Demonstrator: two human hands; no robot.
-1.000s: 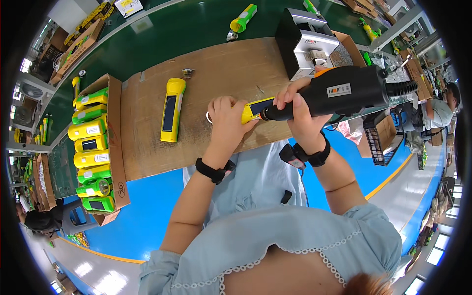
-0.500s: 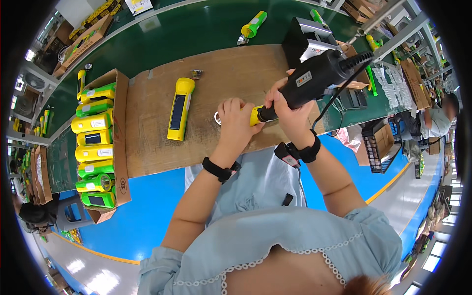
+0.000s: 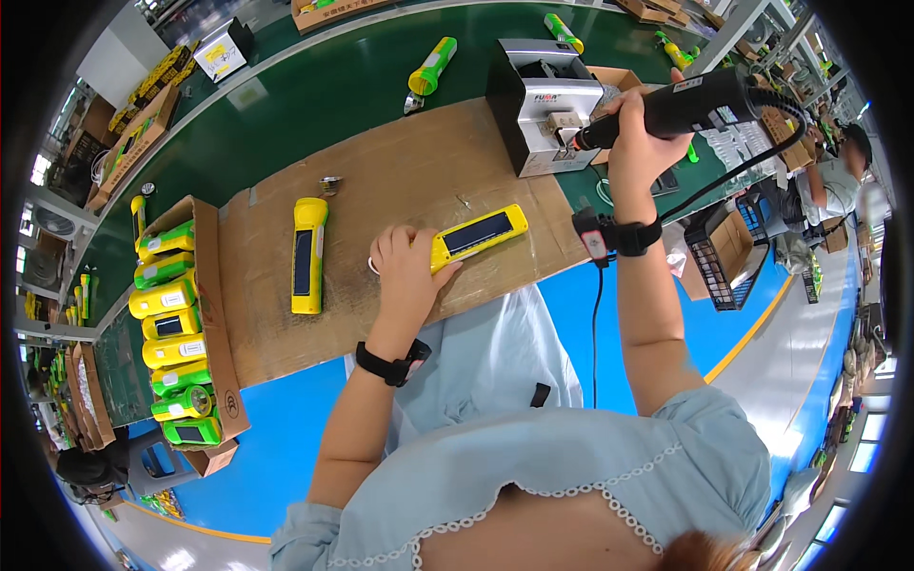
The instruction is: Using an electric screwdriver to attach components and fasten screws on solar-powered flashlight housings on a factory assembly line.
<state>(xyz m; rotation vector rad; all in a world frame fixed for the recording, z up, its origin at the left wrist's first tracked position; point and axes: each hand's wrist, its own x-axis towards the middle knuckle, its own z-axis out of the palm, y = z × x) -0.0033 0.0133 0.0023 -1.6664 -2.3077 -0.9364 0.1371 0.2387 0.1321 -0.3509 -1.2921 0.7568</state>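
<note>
My left hand (image 3: 405, 266) is closed around the head end of a yellow flashlight (image 3: 487, 231), which lies on the cardboard sheet (image 3: 371, 205) with its dark solar panel facing up. My fingers cover the flashlight's head. In my right hand (image 3: 643, 147) is a black electric screwdriver (image 3: 700, 103), held nearly level. Its tip is at the front of a black and silver screw feeder (image 3: 547, 109); whether a screw sits on the tip is too small to tell. A second yellow flashlight (image 3: 307, 257) lies to the left, with a small metallic lamp part (image 3: 330, 185) just beyond its head.
At the left, a cardboard box (image 3: 214, 314) holds several yellow and green flashlights. A green and yellow flashlight body (image 3: 433, 67) lies on the green bench (image 3: 352, 81) at the back. The screwdriver's black cable (image 3: 738, 181) loops down at the right. A black crate (image 3: 728, 252) stands beyond it.
My right hand has lifted the screwdriver away from the flashlight and carried it right and away to the screw feeder. The flashlight under my left hand now shows its solar panel.
</note>
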